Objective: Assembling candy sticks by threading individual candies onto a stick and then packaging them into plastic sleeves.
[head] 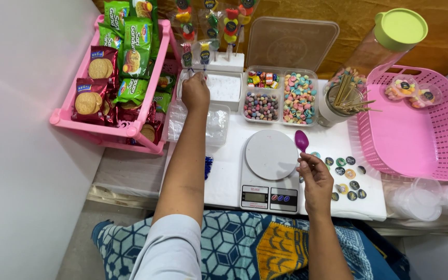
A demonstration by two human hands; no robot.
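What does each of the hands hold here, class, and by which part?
The right hand holds a purple spoon by its handle end. The left hand reaches to the clear wrappers; whether it grips one cannot be told.

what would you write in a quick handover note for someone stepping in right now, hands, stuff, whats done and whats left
Left hand: stretched forward, fingers on the white foam block by the stack of clear plastic cups.
Right hand: holds a purple plastic spoon, empty, beside the kitchen scale.
Things: the scale platform is bare. The divided candy box is open, its lid propped behind. A cup of wooden skewers stands to the right; round stickers lie on the white board.
Done: two filled, stickered cups sit in the pink basket.
Left: no cup on the scale yet, nothing scooped.
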